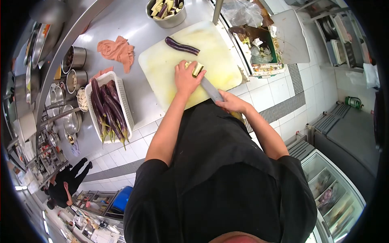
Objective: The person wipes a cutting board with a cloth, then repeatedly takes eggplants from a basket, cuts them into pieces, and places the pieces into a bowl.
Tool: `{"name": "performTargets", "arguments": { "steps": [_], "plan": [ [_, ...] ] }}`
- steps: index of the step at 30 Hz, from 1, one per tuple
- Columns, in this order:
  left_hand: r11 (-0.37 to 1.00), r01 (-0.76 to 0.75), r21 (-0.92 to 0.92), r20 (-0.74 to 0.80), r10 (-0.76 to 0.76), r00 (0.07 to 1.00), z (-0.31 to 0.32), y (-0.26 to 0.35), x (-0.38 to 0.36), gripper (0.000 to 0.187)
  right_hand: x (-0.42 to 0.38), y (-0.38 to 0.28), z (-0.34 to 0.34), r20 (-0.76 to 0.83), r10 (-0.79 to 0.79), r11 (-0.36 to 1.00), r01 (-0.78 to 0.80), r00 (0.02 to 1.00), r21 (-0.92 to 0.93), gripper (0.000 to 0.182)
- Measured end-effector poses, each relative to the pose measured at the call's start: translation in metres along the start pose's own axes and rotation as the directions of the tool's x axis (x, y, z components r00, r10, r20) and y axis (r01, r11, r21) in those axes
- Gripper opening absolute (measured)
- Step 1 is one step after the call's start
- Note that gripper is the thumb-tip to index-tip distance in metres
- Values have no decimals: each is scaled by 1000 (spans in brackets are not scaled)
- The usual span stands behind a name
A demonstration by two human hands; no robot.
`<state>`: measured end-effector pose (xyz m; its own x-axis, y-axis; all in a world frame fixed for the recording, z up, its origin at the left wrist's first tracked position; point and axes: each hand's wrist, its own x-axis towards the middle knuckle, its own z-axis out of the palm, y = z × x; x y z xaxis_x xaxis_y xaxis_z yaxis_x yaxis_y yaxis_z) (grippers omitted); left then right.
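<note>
Cut eggplant [197, 69] lies near the middle of the cutting board [156, 65], and my left hand [186, 79] holds it with half-curled fingers. My right hand [231, 101] is closed on the knife [210, 88], the blade just beside. Toward the board's far edge lies one long piece [181, 45]. Left of the board, a basket [129, 109] stands at the bench's [139, 93] near edge.

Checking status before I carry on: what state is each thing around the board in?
Knife: held in right hand
Eggplant chunks: cut, pale flesh exposed, under left hand
Lone eggplant: skin on, lying loose
Metal pot: uncovered, holding cut pieces
White basket: open, filled with unpeeled eggplants
Orange cloth: crumpled
Waste bin: open, scraps inside
</note>
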<state>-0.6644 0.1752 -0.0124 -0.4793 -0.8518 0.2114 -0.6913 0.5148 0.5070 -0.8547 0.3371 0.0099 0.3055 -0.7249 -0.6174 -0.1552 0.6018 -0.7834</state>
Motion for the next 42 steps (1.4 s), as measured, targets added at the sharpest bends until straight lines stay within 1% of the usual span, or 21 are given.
{"name": "performTargets", "arguments": {
  "steps": [3,6,11,13,14,15,16,18,19,21,23,25,26,28,29,31,33,35,38,40,42],
  "plan": [
    [999,0,-54,-161,-9,987,13,-2,-10,33,5,-17,5,35,-23,1000,23,999,-4,21],
    [998,-7,-59,-203,-6,979,11,-10,0,33,12,-29,2,55,-62,998,62,997,1,20],
    [978,-208,27,-308,206,929,-45,-18,124,30,36,-111,-38,-89,-234,970,226,968,-92,23],
    [958,-281,64,-359,285,889,-65,-24,197,28,28,-154,-50,-150,-217,970,197,965,-139,23],
    [957,-280,72,-262,289,921,-77,-32,231,28,22,-170,-53,-207,-191,971,154,960,-181,23],
    [980,-200,12,-130,199,971,-85,-38,260,35,14,-181,-54,-255,-147,971,90,956,-222,25],
    [978,-207,15,-137,207,969,-87,-44,267,35,13,-174,-50,-260,-156,969,97,953,-227,25],
    [943,-80,322,-255,167,952,-88,-49,281,40,4,-138,-45,-426,-360,775,11,830,-632,29],
    [969,-120,217,-199,164,966,-99,-45,279,36,-7,-121,-42,-447,-355,776,-7,821,-630,30],
    [997,-50,-54,120,56,991,-89,-49,252,39,-34,-85,-33,-480,-299,790,-68,825,-609,32],
    [970,-236,60,425,189,885,-69,-49,191,46,-60,-51,-25,-507,-213,805,-144,835,-576,32],
    [841,-523,143,381,441,813,-45,-72,139,51,-79,-20,-18,-526,-173,811,-183,833,-556,32],
    [842,-521,138,382,440,813,-45,-74,123,51,-88,-6,-13,-540,-155,792,-223,827,-568,32],
    [860,-426,280,338,327,882,-47,-71,104,44,-91,2,-10,-555,-139,768,-265,820,-583,31],
    [865,-422,272,342,323,883,-47,-71,99,44,-91,7,-10,-557,-173,732,-272,812,-624,29],
    [898,-217,382,341,81,936,-57,-65,76,40,-94,5,-7,-539,-179,688,-287,823,-666,27],
    [919,-157,361,301,44,953,-64,-63,47,37,-79,-10,-11,-514,-313,632,-229,798,-740,23],
    [931,-95,353,253,3,967,-67,-66,13,35,-63,-29,-10,-486,-338,570,-235,806,-787,20],
    [962,-127,240,162,89,983,-64,-68,-41,36,-33,-40,-4,-401,-331,461,-225,854,-859,21],
    [979,-91,185,-5,94,996,-67,-69,-63,39,-18,-42,5,-350,-336,399,-205,874,-894,22],
    [986,-52,156,-69,64,996,-70,-71,-71,42,-9,-47,15,-250,-341,358,-121,906,-926,22]
  ]
}}
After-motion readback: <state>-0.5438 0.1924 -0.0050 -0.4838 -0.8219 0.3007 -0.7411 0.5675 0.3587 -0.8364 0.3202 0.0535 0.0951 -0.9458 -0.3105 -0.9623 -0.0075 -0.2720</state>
